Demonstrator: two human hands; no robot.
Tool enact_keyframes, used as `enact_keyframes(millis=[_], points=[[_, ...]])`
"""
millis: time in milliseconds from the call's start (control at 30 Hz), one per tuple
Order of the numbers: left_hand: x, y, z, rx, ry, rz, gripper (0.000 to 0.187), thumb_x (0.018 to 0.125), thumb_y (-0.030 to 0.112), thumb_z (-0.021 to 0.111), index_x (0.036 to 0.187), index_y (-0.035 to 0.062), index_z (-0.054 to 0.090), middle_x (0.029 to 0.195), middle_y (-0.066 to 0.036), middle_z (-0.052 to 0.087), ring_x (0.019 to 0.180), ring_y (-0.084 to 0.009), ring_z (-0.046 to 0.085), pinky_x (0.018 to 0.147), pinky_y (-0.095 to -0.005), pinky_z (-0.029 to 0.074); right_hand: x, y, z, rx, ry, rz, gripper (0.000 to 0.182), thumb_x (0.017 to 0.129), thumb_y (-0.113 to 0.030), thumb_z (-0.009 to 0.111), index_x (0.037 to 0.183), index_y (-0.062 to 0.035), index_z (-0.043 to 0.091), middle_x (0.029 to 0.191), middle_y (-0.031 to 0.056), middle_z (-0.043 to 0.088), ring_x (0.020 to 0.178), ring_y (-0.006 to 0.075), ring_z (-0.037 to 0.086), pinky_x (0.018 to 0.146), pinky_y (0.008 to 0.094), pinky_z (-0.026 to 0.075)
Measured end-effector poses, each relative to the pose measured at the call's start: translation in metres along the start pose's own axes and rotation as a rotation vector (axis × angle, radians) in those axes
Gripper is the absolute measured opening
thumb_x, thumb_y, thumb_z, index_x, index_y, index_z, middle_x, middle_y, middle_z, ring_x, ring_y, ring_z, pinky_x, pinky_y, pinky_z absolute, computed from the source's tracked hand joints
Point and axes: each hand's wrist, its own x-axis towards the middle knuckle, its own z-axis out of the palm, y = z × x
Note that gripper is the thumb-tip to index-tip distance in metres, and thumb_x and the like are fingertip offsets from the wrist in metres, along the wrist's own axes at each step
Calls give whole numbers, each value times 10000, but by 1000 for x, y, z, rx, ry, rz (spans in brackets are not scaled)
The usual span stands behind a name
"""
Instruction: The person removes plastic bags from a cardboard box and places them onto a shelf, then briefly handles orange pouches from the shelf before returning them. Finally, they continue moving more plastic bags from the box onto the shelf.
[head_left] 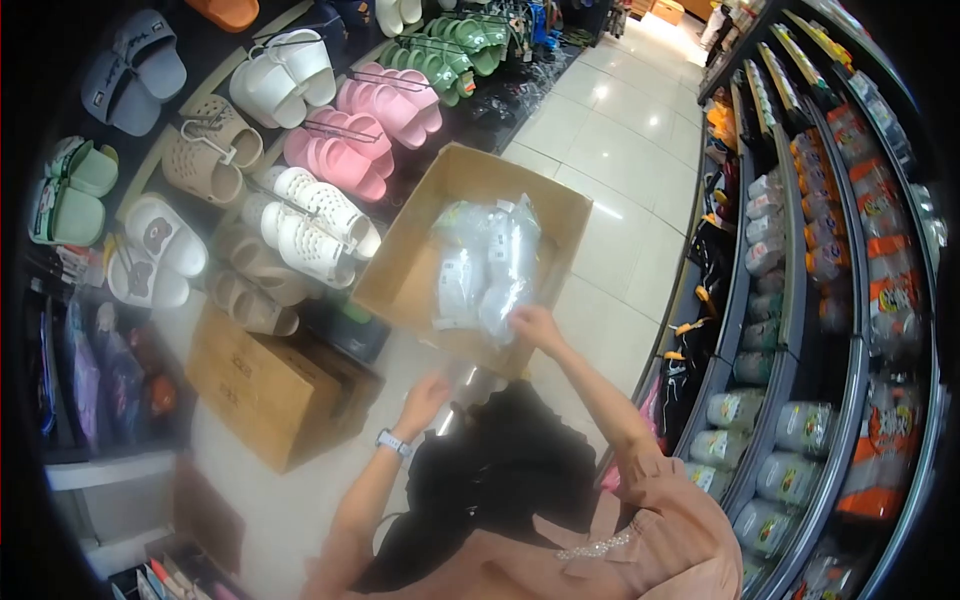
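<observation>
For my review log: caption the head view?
Right hand touches plastic-wrapped packs in open cardboard box; left hand beneath it.

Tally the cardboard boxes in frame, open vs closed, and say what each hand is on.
Open cardboard box, clear-wrapped packs inside: 1
Closed cardboard box on the floor: 1
Total: 2
Right hand touches the packs in the open box; whether its grip has closed is unclear. Left hand, fingers spread, is at the open box's near edge.

Pink slides (372, 118), white clogs (318, 218) and green sandals (440, 50) hung along the wall rack. A closed brown carton (262, 385) sat below them, and packaged goods (800, 240) lined the curved shelves opposite, across pale floor tiles (620, 130).
</observation>
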Motion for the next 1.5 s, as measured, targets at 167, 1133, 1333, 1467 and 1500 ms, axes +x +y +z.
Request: enact_keyframes(millis=[167,1133,1333,1467,1500], points=[[10,12,4,-104,146,-180,203,892,133,579,1050,8,600,895,-38,640,810,-110,605,721,-237,470,114,16,-13,109,-33,82,163,759,-124,626,868,-6,647,707,59,633,569,146,613,551,276,489],[103,136,37,-202,316,-327,213,911,82,564,1100,-16,566,1014,-74,634,923,-127,603,831,-248,472,215,-3,-63,150,100,-72,115,746,-123,656,718,-24,603,597,34,584,546,104,515,541,276,422],[138,165,31,-179,356,-220,394,897,70,574,1262,3,443,1195,-96,536,940,-134,579,822,-258,478,146,-40,-46,-5,-108,-363,77,799,-82,612,755,-33,573,761,67,599,670,199,575,618,307,455],[149,172,17,-129,697,-179,571,870,75,611,1357,3,322,1321,-119,422,925,-139,560,820,-275,483,127,-77,-50,-55,-265,-561,104,832,-116,593,801,-21,564,1012,91,582,968,268,553,815,351,449],[146,189,11,-263,706,-271,522,877,50,591,1339,-19,355,1246,-113,492,951,-143,565,840,-274,475,125,-84,-50,26,-289,-557,111,850,-122,584,815,-17,569,1021,89,588,964,253,555,817,341,446]])
